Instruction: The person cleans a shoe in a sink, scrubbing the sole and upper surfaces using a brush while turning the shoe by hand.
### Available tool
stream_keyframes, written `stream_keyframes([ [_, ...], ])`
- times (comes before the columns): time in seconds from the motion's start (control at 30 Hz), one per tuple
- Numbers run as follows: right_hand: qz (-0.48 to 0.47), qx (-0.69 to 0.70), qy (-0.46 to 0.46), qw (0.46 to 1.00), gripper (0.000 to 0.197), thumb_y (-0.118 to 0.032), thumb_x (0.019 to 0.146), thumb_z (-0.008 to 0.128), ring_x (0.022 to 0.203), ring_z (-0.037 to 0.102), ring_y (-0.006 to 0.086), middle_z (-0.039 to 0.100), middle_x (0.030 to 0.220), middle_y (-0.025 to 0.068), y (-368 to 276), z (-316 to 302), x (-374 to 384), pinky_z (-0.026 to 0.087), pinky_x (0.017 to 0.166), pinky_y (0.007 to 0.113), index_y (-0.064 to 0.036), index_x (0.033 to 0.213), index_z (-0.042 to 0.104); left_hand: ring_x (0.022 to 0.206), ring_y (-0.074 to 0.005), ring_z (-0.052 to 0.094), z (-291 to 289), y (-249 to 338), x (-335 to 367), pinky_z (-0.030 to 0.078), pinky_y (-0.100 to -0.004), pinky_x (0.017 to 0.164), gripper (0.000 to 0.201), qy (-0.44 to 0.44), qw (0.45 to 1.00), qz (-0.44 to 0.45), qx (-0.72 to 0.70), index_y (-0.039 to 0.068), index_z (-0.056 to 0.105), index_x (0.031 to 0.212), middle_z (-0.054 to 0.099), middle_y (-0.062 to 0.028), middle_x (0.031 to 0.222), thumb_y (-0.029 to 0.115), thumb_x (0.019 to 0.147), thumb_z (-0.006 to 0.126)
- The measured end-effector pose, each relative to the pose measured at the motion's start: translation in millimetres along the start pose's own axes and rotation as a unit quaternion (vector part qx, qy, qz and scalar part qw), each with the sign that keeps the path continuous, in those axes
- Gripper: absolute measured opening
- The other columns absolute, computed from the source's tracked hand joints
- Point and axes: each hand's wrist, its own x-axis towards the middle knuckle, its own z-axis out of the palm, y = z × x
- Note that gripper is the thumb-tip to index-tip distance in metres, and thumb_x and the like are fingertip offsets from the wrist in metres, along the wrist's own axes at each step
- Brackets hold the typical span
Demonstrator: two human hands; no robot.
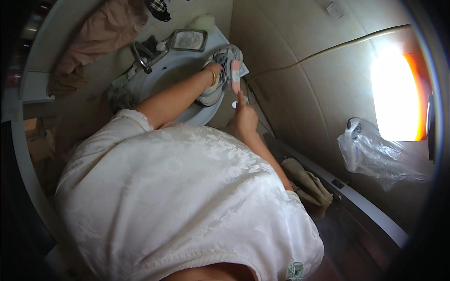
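My left hand (214, 69) is at the opening of a grey and white sneaker (212, 96), holding it up over the right side of a white washbasin (213, 112); most of its fingers are hidden in the shoe. A pink-handled scrubbing brush (236, 83) is in my right hand (246, 121), its fingers wrapped round the handle's near end. The brush lies against the right side of the shoe, near the far end. Its bristles are out of sight.
A curved metal tap (143, 63) stands at the basin's left, with a metal soap dish (189, 40) behind. Pinkish cloth (110, 33) hangs at the far left. Right of me are a tiled wall (300, 93), a brown cloth (307, 185), a clear plastic bag (370, 152) and a bright lamp (396, 93).
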Motion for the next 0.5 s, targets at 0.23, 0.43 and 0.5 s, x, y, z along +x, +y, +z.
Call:
stream_keyframes([
  [0.23,-0.048,-0.084,0.015,0.995,0.046,-0.009,0.080,0.045,0.064,0.060,0.0343,0.060,0.071,0.0183,-5.4,-16.6,54.4,0.048,0.056,0.043,-0.0168,0.126,0.042,0.092,-0.0296,0.055,24.6,-11.5,26.7,0.039,-0.0366,0.084,0.032,-0.027,0.999,-0.009,-0.047,-0.005,0.060,0.096,0.058,-0.0192,0.101,0.022,0.082,0.050],
  [0.43,0.015,-0.112,-0.067,0.991,0.046,-0.009,0.080,0.046,0.072,0.061,0.0341,0.060,0.079,0.0188,-16.9,-32.4,27.4,0.048,0.059,0.043,-0.0182,0.124,0.041,0.092,-0.0300,0.055,20.2,-36.6,62.8,0.040,-0.0372,0.083,0.032,-0.055,0.998,0.007,0.000,-0.005,0.060,0.096,0.058,-0.0197,0.100,0.022,0.082,0.050],
  [0.5,-0.024,-0.124,-0.014,0.992,0.049,-0.008,0.079,0.045,0.069,0.061,0.0326,0.060,0.078,0.0182,-11.2,-26.9,74.5,0.049,0.057,0.041,-0.0159,0.126,0.037,0.092,-0.0297,0.055,20.0,-24.9,67.2,0.040,-0.0370,0.083,0.032,-0.075,0.995,0.033,0.049,-0.005,0.060,0.097,0.058,-0.0199,0.100,0.022,0.082,0.051],
])
